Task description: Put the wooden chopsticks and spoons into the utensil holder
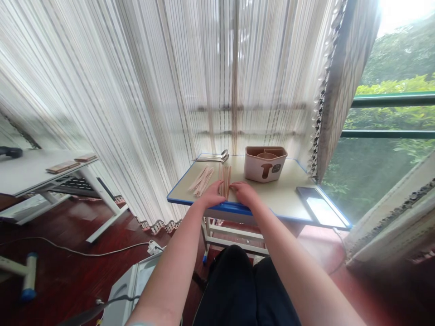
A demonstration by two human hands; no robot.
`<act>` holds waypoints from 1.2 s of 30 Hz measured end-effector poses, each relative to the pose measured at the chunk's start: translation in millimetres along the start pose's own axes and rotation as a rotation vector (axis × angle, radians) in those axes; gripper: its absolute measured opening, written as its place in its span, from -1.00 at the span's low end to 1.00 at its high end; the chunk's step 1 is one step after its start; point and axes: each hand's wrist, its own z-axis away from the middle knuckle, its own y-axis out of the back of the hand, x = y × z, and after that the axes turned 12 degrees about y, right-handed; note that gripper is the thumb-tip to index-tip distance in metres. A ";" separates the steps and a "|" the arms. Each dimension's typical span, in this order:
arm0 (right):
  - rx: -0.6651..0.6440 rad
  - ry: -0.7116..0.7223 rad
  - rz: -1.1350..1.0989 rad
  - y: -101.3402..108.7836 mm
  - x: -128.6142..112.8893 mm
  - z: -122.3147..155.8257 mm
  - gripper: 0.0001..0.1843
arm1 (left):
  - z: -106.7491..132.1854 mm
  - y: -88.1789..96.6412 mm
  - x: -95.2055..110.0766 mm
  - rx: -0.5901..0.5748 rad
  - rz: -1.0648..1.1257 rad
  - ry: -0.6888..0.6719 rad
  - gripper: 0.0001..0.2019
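A small bunch of chopsticks lies lengthwise near the front of the small table. My left hand rests against the left side of the bunch, with thumb and fingers apart. On the other side, my right hand has its fingers stretched toward the sticks, the tips at or very near them; exact contact is too small to tell. To the left of my left hand is a loose pile of pale thin sticks, some lying across one another. Behind them lie metal spoons, bowls pointing right.
A divided brown-and-white utensil holder stands at the back right. A phone lies at the table's right end. A striped curtain hangs behind. At left is another table; a cable crosses the floor.
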 end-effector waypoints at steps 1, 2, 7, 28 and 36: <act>-0.001 0.005 0.002 -0.6 0.6 -0.1 -0.52 | 0.3 -0.4 -0.3 0.001 0.007 -0.002 -0.21; 0.001 0.008 0.004 -1.2 1.1 -0.1 -0.52 | 0.5 -0.8 -0.6 0.001 0.008 -0.003 -0.23; -0.012 -0.011 0.001 -2.1 1.9 -0.4 -0.52 | 1.8 -3.1 -0.6 0.020 -0.027 0.021 -0.34; 0.008 -0.023 0.011 1.0 -0.8 -0.8 -0.46 | 5.7 -4.7 4.1 0.114 -0.122 -0.087 -0.61; 0.023 -0.097 -0.073 7.0 -4.2 2.0 -0.48 | 3.9 -2.9 2.0 0.095 -0.014 -0.099 -0.55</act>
